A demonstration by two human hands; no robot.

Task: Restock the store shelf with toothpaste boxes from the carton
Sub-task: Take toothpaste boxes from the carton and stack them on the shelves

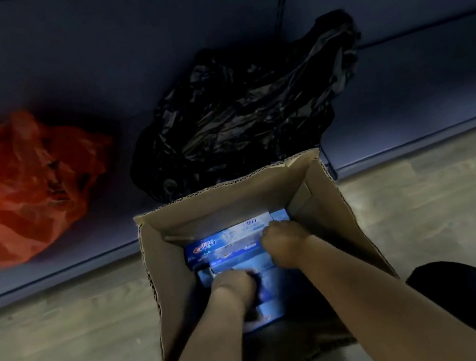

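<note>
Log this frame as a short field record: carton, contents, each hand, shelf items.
carton: open cardboard carton on the floor in front of the shelf
contents: blue toothpaste boxes
left hand: inside carton, on the boxes; grasp unclear
right hand: inside carton, on the boxes; grasp unclear
shelf: low blue shelf holding a red plastic bag and a black plastic bag

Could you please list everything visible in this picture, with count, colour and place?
Carton: one, brown cardboard, open, on the floor in front of the shelf.
Toothpaste boxes: several, blue, inside the carton; exact count unclear.
Red bag: one, crumpled plastic, on the shelf, left.
Black bag: one, crumpled plastic, on the shelf, just behind the carton.
Shelf: one, dark blue, low.
Floor: grey wood-look.
Left hand: in the carton, on the boxes.
Right hand: in the carton, on the boxes.
</note>
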